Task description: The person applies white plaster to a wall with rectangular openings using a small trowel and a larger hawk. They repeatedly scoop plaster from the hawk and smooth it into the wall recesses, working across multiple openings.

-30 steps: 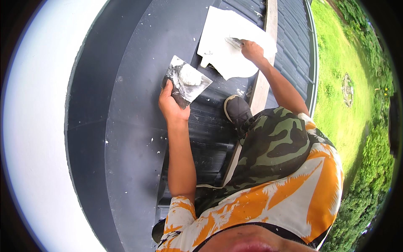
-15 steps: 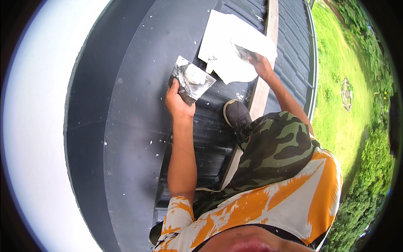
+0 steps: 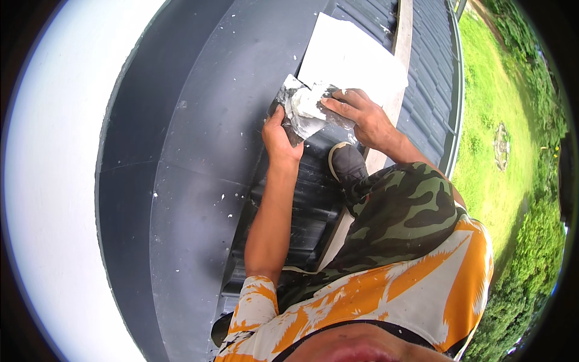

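Note:
My left hand (image 3: 282, 139) grips a flat metal putty knife (image 3: 310, 128), thumb on top, its broad blade smeared with white putty (image 3: 303, 105). Over its right edge, my right hand (image 3: 369, 119) holds a second putty knife (image 3: 342, 121), fingers pressed along the blade. This blade meets the putty on the left one; its handle is hidden by my hand. Just beyond both hands lies a bright white sheet or opened bag (image 3: 356, 54), too overexposed for its contents to show.
Dark metal flashing (image 3: 199, 145), flecked with white, runs beside a white wall (image 3: 48, 181) on the left. A wooden plank (image 3: 403, 36) lies across the ribbed roof (image 3: 431, 78). My shoe (image 3: 348, 163) is near it. Past the gutter edge (image 3: 456, 120) grass lies below.
My right hand has come away from the white sheet, moving left and nearer, bringing its putty knife onto the left one. My left hand has shifted slightly right with its putty knife.

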Action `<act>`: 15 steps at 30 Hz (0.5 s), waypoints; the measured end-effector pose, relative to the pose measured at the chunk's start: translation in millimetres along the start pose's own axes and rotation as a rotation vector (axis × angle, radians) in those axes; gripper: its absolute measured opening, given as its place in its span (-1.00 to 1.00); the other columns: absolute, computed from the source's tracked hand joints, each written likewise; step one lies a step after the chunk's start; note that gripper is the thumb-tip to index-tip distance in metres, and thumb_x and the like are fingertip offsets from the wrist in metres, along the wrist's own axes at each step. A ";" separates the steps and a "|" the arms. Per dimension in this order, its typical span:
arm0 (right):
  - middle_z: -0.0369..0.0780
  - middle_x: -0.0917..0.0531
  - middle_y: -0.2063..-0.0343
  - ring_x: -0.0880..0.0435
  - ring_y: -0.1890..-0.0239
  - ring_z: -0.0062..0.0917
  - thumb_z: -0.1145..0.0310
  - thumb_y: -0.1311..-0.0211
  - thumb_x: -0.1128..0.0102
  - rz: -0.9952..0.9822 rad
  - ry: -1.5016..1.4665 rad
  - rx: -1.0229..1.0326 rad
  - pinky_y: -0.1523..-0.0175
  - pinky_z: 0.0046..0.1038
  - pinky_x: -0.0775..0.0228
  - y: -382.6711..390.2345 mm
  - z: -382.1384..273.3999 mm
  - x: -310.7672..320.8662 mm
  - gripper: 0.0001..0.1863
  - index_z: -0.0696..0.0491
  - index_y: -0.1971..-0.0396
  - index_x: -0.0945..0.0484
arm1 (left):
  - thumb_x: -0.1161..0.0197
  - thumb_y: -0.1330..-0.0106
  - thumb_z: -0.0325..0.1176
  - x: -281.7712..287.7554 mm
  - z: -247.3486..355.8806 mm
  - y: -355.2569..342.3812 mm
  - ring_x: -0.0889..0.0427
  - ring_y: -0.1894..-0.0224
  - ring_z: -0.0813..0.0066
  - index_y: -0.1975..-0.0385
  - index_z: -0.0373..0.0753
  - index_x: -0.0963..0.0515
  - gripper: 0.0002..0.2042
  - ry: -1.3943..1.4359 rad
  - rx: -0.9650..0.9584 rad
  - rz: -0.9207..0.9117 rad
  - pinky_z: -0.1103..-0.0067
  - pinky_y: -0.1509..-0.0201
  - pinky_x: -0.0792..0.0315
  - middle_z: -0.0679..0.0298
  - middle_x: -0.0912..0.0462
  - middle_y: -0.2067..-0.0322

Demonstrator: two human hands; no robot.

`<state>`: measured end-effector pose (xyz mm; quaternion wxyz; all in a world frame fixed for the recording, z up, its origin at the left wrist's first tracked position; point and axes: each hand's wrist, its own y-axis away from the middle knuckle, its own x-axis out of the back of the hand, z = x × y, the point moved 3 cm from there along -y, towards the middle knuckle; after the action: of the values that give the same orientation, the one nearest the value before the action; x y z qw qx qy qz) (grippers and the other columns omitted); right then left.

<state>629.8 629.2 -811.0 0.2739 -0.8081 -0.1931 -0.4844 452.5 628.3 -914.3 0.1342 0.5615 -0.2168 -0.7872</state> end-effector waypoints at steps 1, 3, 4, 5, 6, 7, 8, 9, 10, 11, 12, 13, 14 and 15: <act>-0.19 -0.56 0.02 -0.52 0.03 -0.22 0.75 0.03 -0.12 -0.004 0.030 -0.002 -0.08 -0.27 -0.49 1.1 1.4 -0.9 -0.29 -0.18 -0.17 -0.52 | 0.08 -0.49 -0.40 3.2 0.2 0.5 -0.61 -0.05 0.25 -0.10 -0.40 -0.41 -0.70 -0.008 -0.021 -0.019 0.32 -0.16 -0.50 0.10 -0.58 -0.02; -0.19 -0.56 0.02 -0.52 0.02 -0.24 0.74 0.05 -0.12 -0.005 0.035 -0.020 -0.07 -0.27 -0.49 1.2 10.6 -0.4 -0.31 -0.16 -0.14 -0.54 | 0.06 -0.49 -0.41 -3.5 5.1 7.1 -0.61 -0.04 0.25 -0.10 -0.40 -0.41 -0.71 0.000 -0.074 0.001 0.33 -0.15 -0.51 0.10 -0.58 -0.02; -0.19 -0.55 0.02 -0.51 0.02 -0.25 0.73 0.05 -0.12 -0.006 0.037 -0.029 -0.06 -0.27 -0.49 1.2 17.7 0.0 -0.32 -0.16 -0.13 -0.55 | 0.05 -0.49 -0.41 -7.7 8.1 10.0 -0.62 -0.04 0.25 -0.11 -0.40 -0.40 -0.71 0.004 -0.101 0.011 0.33 -0.15 -0.51 0.10 -0.59 -0.01; -0.18 -0.56 0.04 -0.54 0.02 -0.21 0.68 -0.08 -0.10 -0.038 0.185 0.003 -0.06 -0.28 -0.49 6.0 28.3 -2.7 -0.45 -0.13 -0.08 -0.57 | 0.04 -0.48 -0.42 -12.7 14.8 12.7 -0.62 -0.03 0.25 -0.10 -0.40 -0.41 -0.71 0.050 -0.123 0.000 0.33 -0.14 -0.52 0.09 -0.59 0.00; -0.17 -0.57 0.04 -0.55 0.02 -0.20 0.65 -0.15 -0.08 -0.025 0.055 -0.136 -0.07 -0.27 -0.48 19.2 46.5 -13.7 -0.52 -0.10 -0.06 -0.58 | 0.02 -0.47 -0.42 -19.6 23.7 15.0 -0.62 -0.03 0.25 -0.10 -0.41 -0.42 -0.71 0.089 -0.135 -0.014 0.33 -0.14 -0.52 0.09 -0.59 0.00; -0.16 -0.58 0.05 -0.57 0.03 -0.19 0.61 -0.22 -0.06 -0.014 -0.075 -0.278 -0.07 -0.27 -0.47 37.8 64.5 -29.7 -0.58 -0.06 -0.05 -0.58 | 0.01 -0.47 -0.42 -39.1 40.0 27.2 -0.64 0.00 0.25 -0.09 -0.42 -0.43 -0.71 -0.054 -0.251 -0.079 0.33 -0.10 -0.56 0.08 -0.60 0.02; -0.14 -0.59 0.05 -0.59 0.03 -0.17 0.57 -0.29 -0.04 -0.005 -0.199 -0.415 -0.08 -0.26 -0.47 50.1 75.9 -37.5 -0.65 -0.03 -0.03 -0.59 | 0.03 -0.48 -0.40 -52.7 52.4 35.5 -0.66 0.02 0.25 -0.09 -0.42 -0.43 -0.71 -0.147 -0.306 -0.055 0.34 -0.06 -0.59 0.08 -0.60 0.02; -0.07 -0.62 0.09 -0.65 0.06 -0.17 0.45 -0.43 0.03 0.030 -0.304 -0.721 0.00 -0.20 -0.56 50.6 81.2 -39.2 -0.72 0.13 -0.05 -0.51 | 0.04 -0.48 -0.40 -55.4 61.4 37.9 -0.66 0.04 0.24 -0.08 -0.42 -0.43 -0.70 -0.146 -0.328 -0.068 0.35 -0.04 -0.60 0.08 -0.60 0.02; -0.05 -0.63 0.10 -0.66 0.05 -0.19 0.43 -0.44 0.04 0.094 -0.605 -0.827 0.03 -0.19 -0.59 50.1 80.9 -37.3 -0.71 0.18 -0.07 -0.48 | 0.05 -0.49 -0.40 -56.3 67.9 38.4 -0.67 0.05 0.23 -0.08 -0.43 -0.43 -0.70 -0.144 -0.351 -0.081 0.35 -0.03 -0.62 0.08 -0.61 0.03; -0.03 -0.63 0.11 -0.66 0.05 -0.21 0.41 -0.45 0.05 0.156 -0.918 -0.918 0.07 -0.18 -0.62 45.3 74.3 -33.2 -0.69 0.22 -0.08 -0.45 | 0.06 -0.49 -0.39 -52.2 72.3 37.1 -0.64 -0.02 0.21 -0.11 -0.41 -0.42 -0.69 -0.181 -0.375 -0.075 0.31 -0.10 -0.58 0.08 -0.58 -0.01; -0.01 -0.63 0.12 -0.67 0.05 -0.23 0.39 -0.46 0.06 0.227 -1.233 -1.007 0.11 -0.17 -0.65 42.6 66.5 -29.8 -0.67 0.26 -0.09 -0.41 | 0.06 -0.49 -0.39 -47.6 70.8 33.5 -0.62 -0.04 0.21 -0.13 -0.40 -0.41 -0.68 -0.165 -0.382 -0.069 0.30 -0.12 -0.56 0.08 -0.57 -0.03; 0.01 -0.60 0.11 -0.69 0.08 -0.24 0.35 -0.46 0.09 0.225 -1.215 -0.952 0.21 -0.17 -0.70 38.2 61.2 -26.0 -0.62 0.27 -0.14 -0.33 | 0.06 -0.49 -0.38 -41.3 67.6 28.3 -0.60 -0.07 0.21 -0.14 -0.40 -0.40 -0.67 -0.149 -0.389 -0.063 0.29 -0.15 -0.54 0.08 -0.55 -0.05; 0.00 -0.58 0.06 -0.67 0.05 -0.24 0.35 -0.47 0.10 0.247 -1.262 -0.997 0.16 -0.15 -0.69 37.3 61.2 -26.3 -0.62 0.26 -0.16 -0.31 | 0.06 -0.49 -0.38 -37.0 63.2 24.8 -0.58 -0.10 0.21 -0.16 -0.39 -0.39 -0.67 -0.129 -0.394 -0.057 0.28 -0.17 -0.52 0.08 -0.54 -0.07; -0.01 -0.56 0.02 -0.66 0.02 -0.24 0.35 -0.47 0.12 0.267 -1.308 -1.041 0.12 -0.14 -0.67 35.7 62.5 -26.8 -0.62 0.25 -0.17 -0.30 | 0.06 -0.49 -0.36 -32.0 59.4 24.9 -0.53 -0.16 0.21 -0.20 -0.34 -0.37 -0.65 -0.109 -0.376 -0.066 0.26 -0.24 -0.47 0.11 -0.51 -0.12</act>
<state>680.6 639.7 -867.7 -0.2451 -0.9648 0.0320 0.0900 406.5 632.6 -859.3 0.1991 0.4900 -0.0543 -0.8470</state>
